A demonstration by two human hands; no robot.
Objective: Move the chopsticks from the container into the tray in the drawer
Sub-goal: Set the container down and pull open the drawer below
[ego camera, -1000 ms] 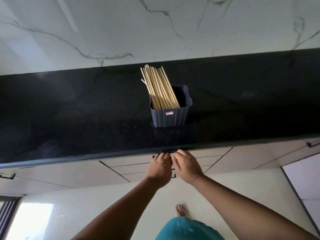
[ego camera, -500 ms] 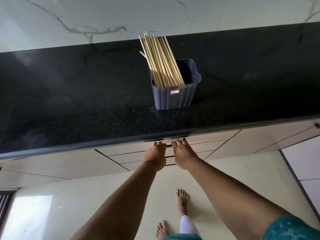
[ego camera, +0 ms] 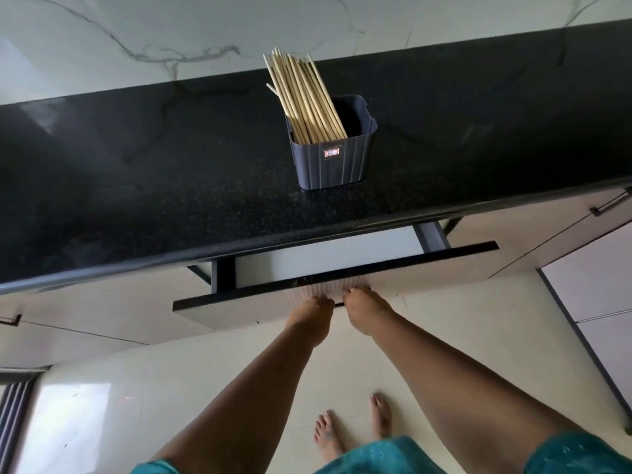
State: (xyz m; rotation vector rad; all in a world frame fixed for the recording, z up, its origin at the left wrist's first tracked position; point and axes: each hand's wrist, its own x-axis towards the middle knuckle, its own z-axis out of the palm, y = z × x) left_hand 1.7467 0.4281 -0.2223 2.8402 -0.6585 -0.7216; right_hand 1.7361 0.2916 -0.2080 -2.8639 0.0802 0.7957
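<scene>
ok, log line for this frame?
phase: opening drawer | both hands on its handle | chopsticks in container | tray unseen

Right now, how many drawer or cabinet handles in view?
3. One on the open drawer, under both hands: left hand, right hand. One at the far left edge. One at the far right. Others may be hidden under the counter.

The countertop hid most of the drawer interior; no tray could be made out there. The fingertips of the left hand and right hand curled out of sight under the drawer front. The container concealed the lower ends of the chopsticks. Its small label was unreadable.
</scene>
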